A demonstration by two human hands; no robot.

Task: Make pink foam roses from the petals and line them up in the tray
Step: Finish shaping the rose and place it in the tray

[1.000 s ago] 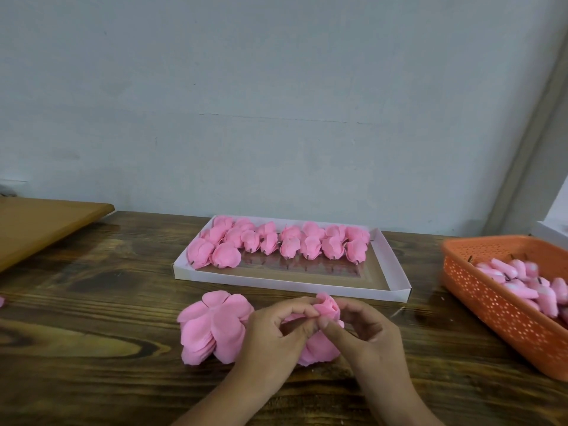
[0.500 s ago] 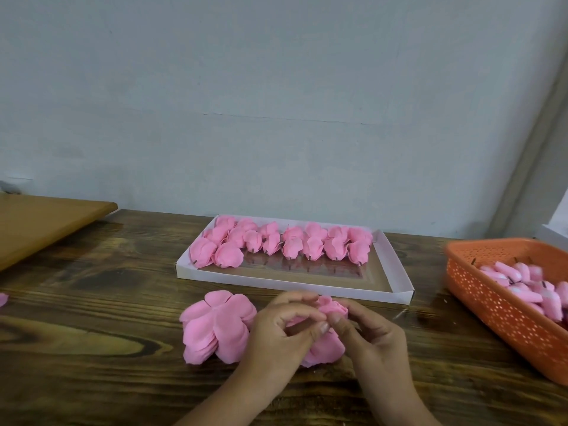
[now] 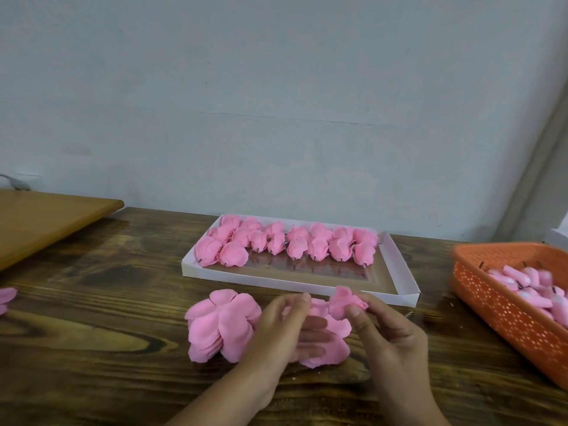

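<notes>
head view, looking down on a dark wooden table [image 3: 92, 348] with strong grain, set against a pale grey-blue wall [image 3: 276, 103]. lighter wooden board [image 3: 46, 222] at far left, raised over the table edge. white tray [image 3: 402, 272] near the wall, holding two rows of finished pink foam roses [image 3: 289, 242] along its far side, near half bare and glossy. orange perforated basket [image 3: 507, 312] at right, partly out of view, filled with pink and white pieces on small stems. loose stack of pink petals [image 3: 221, 325] in front of the tray, just beside the left hand [image 3: 289, 330]. left hand with fingers loosely curled over more petals, holding them lightly. right hand [image 3: 390, 330] pinching a half-formed rose [image 3: 345, 302] between thumb and fingertips, lifted just above the petals. stray pink petal [image 3: 6, 298] at the left edge.
</notes>
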